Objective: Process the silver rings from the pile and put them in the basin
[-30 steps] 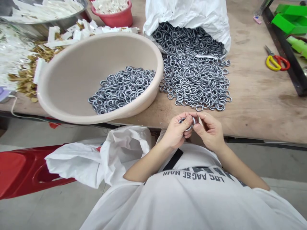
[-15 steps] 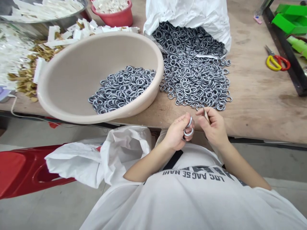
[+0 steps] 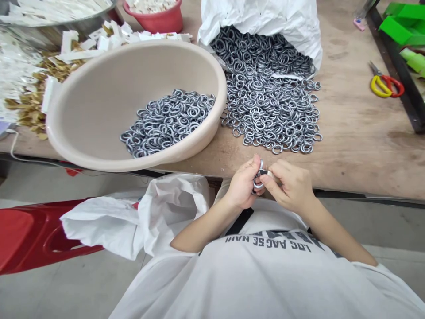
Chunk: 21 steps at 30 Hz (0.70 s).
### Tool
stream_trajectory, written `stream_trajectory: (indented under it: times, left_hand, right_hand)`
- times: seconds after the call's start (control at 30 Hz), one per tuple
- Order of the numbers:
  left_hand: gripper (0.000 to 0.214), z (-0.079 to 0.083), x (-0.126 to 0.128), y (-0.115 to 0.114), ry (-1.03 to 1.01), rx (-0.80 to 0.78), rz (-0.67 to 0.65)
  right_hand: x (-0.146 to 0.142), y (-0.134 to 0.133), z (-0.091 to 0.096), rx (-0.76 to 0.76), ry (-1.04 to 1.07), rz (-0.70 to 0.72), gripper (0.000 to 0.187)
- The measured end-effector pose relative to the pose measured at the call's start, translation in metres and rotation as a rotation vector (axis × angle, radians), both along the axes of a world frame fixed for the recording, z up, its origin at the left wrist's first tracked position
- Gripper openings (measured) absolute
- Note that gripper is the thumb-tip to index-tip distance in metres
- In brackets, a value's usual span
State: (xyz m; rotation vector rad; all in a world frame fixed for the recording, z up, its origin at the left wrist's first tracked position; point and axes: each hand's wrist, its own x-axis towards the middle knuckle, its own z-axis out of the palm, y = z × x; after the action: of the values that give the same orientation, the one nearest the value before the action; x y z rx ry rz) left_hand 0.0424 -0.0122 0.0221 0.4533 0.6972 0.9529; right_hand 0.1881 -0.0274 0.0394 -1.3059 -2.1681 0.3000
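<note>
Just over the table's front edge, my left hand (image 3: 243, 185) is closed around a few grey rings (image 3: 257, 184), which stick out between thumb and fingers. My right hand (image 3: 292, 185) pinches a small flat blade (image 3: 263, 172), its dark tip against the rings. The blade's other end is hidden in my right fingers. Beyond both hands lies a heap of loose grey rings (image 3: 268, 113), spilling from a white sack (image 3: 259, 15). A big beige basin (image 3: 99, 84), tilted towards me, holds a pile of similar rings (image 3: 169, 119).
Scissors (image 3: 381, 85) with yellow and red handles lie at the right, near a dark metal frame (image 3: 398, 75) and green bins (image 3: 403, 29). White and brown pieces (image 3: 33, 93) cover the left side. A red bowl (image 3: 159, 17) stands behind the basin. White bags (image 3: 133, 217) hang below the table.
My right hand has moved left, up to my left hand, bringing the blade onto the rings. My left hand has stayed almost in place with the rings.
</note>
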Motion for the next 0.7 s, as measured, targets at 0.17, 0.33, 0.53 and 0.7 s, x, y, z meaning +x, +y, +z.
stream_trajectory:
  times: [0.17,0.33,0.53,0.7]
  left_hand:
    - [0.051,-0.0020,0.0001,0.0001,0.006,-0.007,-0.011]
    - [0.052,-0.0011,0.0001,-0.0002,0.016,-0.008,-0.012]
    - [0.052,0.0018,0.0001,-0.0023,0.014,-0.008,-0.014]
    - [0.050,-0.0006,-0.0015,-0.0002,0.020,0.005,-0.027]
  right_hand:
    - [0.0001,-0.0009,0.0008,-0.008,-0.005,0.007,0.037]
    - [0.0015,-0.0016,-0.0002,-0.025,0.032,0.015,0.037]
    - [0.0023,-0.0016,-0.0005,-0.030,0.051,0.021,0.036]
    - [0.0007,-0.0034,0.0000,-0.059,0.073,0.028,0.037]
